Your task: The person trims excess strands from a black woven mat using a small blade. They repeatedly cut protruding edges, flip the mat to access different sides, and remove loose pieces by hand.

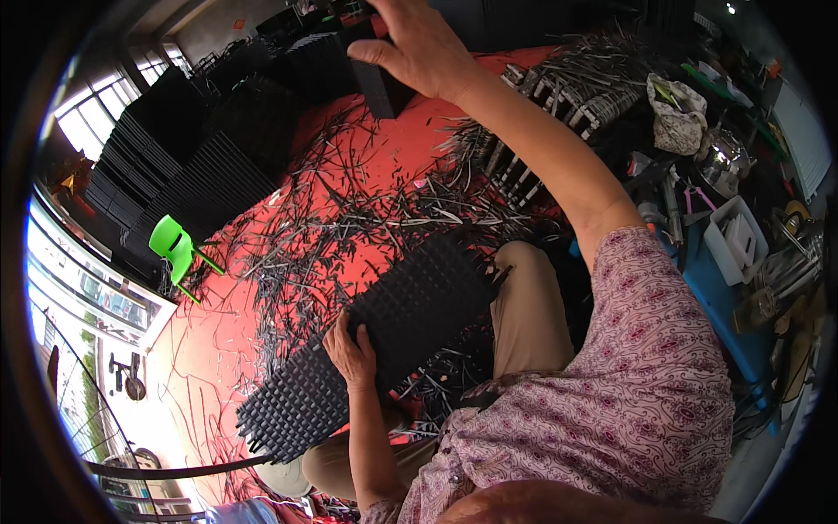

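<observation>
A long panel woven of flat black strips (301, 393) slants across my lap, its left end ragged with strip ends. My left hand (351, 354) is closed on the panel near its middle, with the thumb and fingers at its upper edge. My right arm stretches up and away from the panel. At the top of the view, my right hand (423, 52) is raised with the thumb spread away from the fingers. The picture's edge cuts off those fingertips, and nothing shows in that hand. A long black strip (201, 472) runs leftward from the panel's lower end.
Loose black strips (340, 223) litter the red floor (209, 349). A green chair (175, 249) stands left by tall stacks of black pieces (166, 157). On the right are a bundle of strips (580, 79), a white bin (735, 237), a metal kettle (723, 162) and assorted tools.
</observation>
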The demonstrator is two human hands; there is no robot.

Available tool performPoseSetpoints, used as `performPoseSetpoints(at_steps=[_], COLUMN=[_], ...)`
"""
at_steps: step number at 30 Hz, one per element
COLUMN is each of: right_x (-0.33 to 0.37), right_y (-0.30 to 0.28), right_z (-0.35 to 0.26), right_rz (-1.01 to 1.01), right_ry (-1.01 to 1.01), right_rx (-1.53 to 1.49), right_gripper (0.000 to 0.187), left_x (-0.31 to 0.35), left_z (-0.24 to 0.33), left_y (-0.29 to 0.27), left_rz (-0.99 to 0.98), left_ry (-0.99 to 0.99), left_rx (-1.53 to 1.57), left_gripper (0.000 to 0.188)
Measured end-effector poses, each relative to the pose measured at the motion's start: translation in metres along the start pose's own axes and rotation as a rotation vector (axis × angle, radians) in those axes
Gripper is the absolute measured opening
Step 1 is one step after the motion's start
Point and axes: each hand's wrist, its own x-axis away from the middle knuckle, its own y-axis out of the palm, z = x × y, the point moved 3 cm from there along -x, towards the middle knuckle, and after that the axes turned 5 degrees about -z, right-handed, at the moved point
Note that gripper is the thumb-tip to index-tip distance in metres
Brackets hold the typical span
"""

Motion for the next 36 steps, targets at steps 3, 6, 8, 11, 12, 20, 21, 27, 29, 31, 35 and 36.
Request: performPoseSetpoints(at_steps=[3, 6, 8, 11, 12, 20, 21, 27, 29, 31, 35, 36], right_x=[0.043, 0.133, 0.192, 0.258, 0.272, 0.327, 0.323, 0.309, 0.307, 0.306, 0.305, 0.3], right_y=[0.015, 0.051, 0.06, 0.052, 0.046, 0.046, 0.052, 0.085, 0.094, 0.101, 0.114, 0.118], right_z=[-0.045, -0.095, -0.115, -0.127, -0.13, -0.195, -0.2, -0.221, -0.223, -0.219, -0.215, -0.207], right_rz=[-0.098, -0.398, -0.525, -0.475, -0.465, -0.569, -0.554, -0.585, -0.578, -0.579, -0.563, -0.556], right_ry=[0.034, 0.025, 0.17, 0.322, 0.365, 0.187, 0.137, 0.113, 0.1, 0.109, 0.107, 0.104], right_rx=[-0.09, -0.262, -0.343, -0.414, -0.422, -0.4, -0.365, -0.312, -0.292, -0.305, -0.3, -0.276], right_gripper=[0.087, 0.086, 0.074, 0.042, 0.033, 0.034, 0.035, 0.039, 0.037, 0.03, 0.02, 0.02], left_x=[0.006, 0.011, 0.016, 0.022, 0.021, 0.016, 0.012, 0.007, 0.0, -0.008, -0.015, -0.015], left_z=[-0.006, -0.004, -0.003, -0.014, -0.014, 0.001, 0.0, -0.004, 0.0, -0.001, -0.005, -0.007], left_y=[-0.009, -0.017, -0.019, 0.0, 0.002, -0.006, -0.006, -0.004, -0.003, -0.002, 0.002, 0.006], left_rz=[0.017, 0.028, 0.034, 0.012, 0.03, 0.052, 0.066, 0.046, 0.028, 0.042, -0.003, -0.021], left_ry=[-0.032, -0.045, -0.07, -0.073, -0.07, -0.165, -0.164, -0.142, -0.117, -0.09, -0.127, -0.134], left_rx=[-0.02, -0.026, -0.011, -0.041, -0.023, -0.003, -0.007, -0.058, -0.102, -0.13, -0.145, -0.16], left_gripper=[0.042, 0.041, 0.04, 0.035, 0.035, 0.049, 0.05, 0.055, 0.057, 0.058, 0.056, 0.055])
